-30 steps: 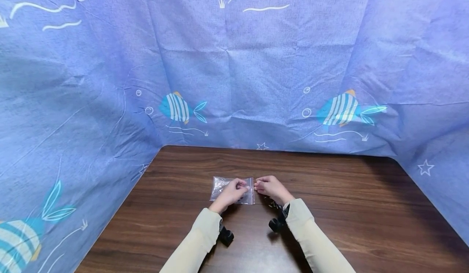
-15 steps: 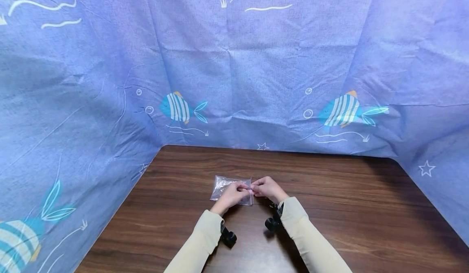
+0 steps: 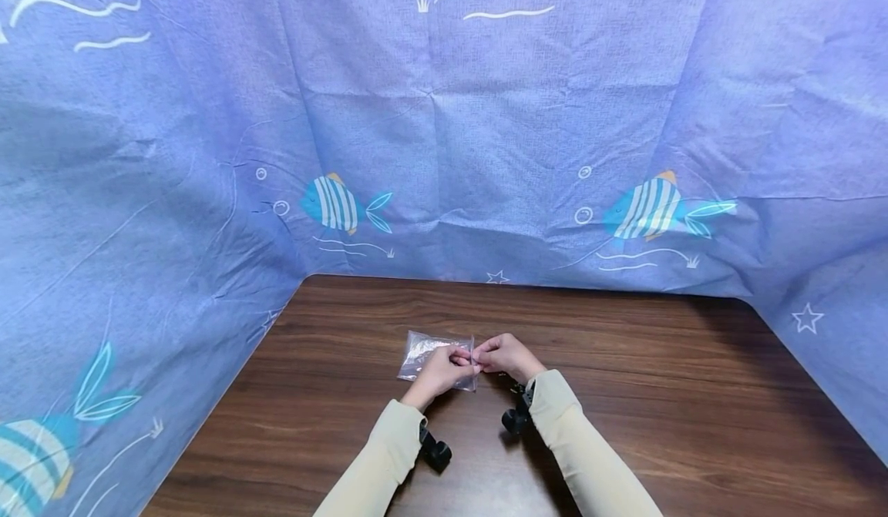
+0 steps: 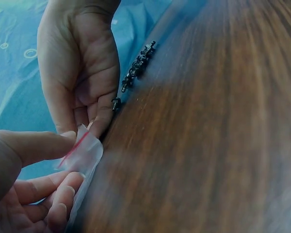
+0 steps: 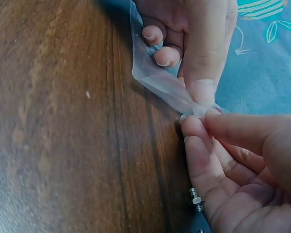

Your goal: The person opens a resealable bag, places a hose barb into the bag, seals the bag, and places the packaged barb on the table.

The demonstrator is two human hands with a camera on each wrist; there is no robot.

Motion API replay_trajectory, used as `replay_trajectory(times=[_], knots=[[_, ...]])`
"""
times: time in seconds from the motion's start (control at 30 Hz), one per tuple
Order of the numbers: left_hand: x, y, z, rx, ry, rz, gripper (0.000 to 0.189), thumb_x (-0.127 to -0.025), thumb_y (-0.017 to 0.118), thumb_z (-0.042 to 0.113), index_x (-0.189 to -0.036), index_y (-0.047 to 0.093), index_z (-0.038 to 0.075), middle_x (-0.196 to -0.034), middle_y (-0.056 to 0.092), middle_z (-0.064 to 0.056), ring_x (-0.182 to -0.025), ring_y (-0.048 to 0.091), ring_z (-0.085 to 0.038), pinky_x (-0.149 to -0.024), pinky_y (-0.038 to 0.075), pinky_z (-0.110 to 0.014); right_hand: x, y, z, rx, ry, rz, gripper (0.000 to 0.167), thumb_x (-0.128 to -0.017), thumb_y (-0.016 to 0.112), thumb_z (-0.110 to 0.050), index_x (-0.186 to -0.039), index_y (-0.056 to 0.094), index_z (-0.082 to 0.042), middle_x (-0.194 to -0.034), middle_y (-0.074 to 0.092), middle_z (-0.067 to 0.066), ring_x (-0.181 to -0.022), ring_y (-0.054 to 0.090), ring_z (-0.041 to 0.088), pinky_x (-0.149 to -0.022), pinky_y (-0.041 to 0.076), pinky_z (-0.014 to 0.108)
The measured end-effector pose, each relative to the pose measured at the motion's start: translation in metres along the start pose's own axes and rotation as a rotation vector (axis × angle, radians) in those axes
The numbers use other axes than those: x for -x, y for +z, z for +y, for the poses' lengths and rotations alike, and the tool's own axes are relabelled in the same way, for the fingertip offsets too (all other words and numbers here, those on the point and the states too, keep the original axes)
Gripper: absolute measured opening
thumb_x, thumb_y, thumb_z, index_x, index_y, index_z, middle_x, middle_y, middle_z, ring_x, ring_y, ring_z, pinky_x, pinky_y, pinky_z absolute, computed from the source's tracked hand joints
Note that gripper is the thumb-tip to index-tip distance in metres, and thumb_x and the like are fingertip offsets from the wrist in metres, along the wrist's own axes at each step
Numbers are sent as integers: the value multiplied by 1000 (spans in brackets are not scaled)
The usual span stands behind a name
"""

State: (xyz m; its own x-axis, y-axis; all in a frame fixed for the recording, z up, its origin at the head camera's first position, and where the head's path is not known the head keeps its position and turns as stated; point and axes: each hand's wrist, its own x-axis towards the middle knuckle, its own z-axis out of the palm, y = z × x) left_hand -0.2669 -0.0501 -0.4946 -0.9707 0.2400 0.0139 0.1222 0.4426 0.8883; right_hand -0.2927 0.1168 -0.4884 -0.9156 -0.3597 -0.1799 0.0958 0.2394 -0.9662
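Note:
A clear zip-lock bag [image 3: 418,352] lies on the table in the head view, its zip edge to the right. My left hand [image 3: 441,370] pinches it near that edge between thumb and fingers. From the other side, my right hand [image 3: 509,354] pinches the same edge, thumb against fingertips, as the right wrist view shows. A red zip line crosses the bag's mouth [image 4: 87,148] in the left wrist view. Beside the right hand lie several small metal screw-like parts [image 4: 138,66]; one such metal piece [image 5: 197,199] shows at that hand's edge in the right wrist view.
The dark wood-grain table [image 3: 666,409] spreads around both hands. A blue fish-print cloth [image 3: 486,139] hangs behind it and along its sides. Black wrist cameras [image 3: 435,453] sit below the hands, close over the table.
My right hand has moved left to the bag's zip edge and now pinches it. The left hand's fingers have closed in at that edge, which has shifted slightly left.

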Motion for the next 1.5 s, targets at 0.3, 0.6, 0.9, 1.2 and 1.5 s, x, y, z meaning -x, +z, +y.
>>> replay_trajectory(times=[0.3,0.6,0.9,1.2,1.5], knots=[[1,1,-1,-6,43,24,23,-77,72,4,-97,68,-8,-82,71,-15,-73,61,-10,-66,49,-17,2,1,2,10,-10,13,22,-87,54,5,-98,64,20,-74,69,5,-66,61,7,-65,54,21],[0,4,-4,-25,24,69,19,-77,71,3,-92,70,-7,-82,72,-18,-69,63,-7,-62,49,-17,0,4,4,12,21,47,19,-89,60,-4,-91,66,14,-65,63,-1,-61,58,6,-60,51,19],[0,1,-5,-43,35,84,16,-78,71,5,-90,74,-5,-85,74,-15,-73,64,-8,-66,50,-19,1,5,2,58,14,56,17,-89,64,-4,-87,67,13,-64,64,0,-60,58,6,-60,51,19],[0,2,-5,-31,23,127,14,-77,69,5,-86,75,-4,-87,74,-15,-80,63,-13,-69,48,-22,0,6,2,123,-7,44,15,-91,60,-3,-85,65,10,-69,64,1,-64,58,6,-62,51,19],[0,2,-4,-35,36,146,12,-76,69,3,-84,75,-3,-84,74,-14,-78,62,-12,-68,48,-21,1,5,3,169,1,53,15,-91,57,-3,-82,65,6,-67,61,-1,-63,55,7,-57,43,17]])
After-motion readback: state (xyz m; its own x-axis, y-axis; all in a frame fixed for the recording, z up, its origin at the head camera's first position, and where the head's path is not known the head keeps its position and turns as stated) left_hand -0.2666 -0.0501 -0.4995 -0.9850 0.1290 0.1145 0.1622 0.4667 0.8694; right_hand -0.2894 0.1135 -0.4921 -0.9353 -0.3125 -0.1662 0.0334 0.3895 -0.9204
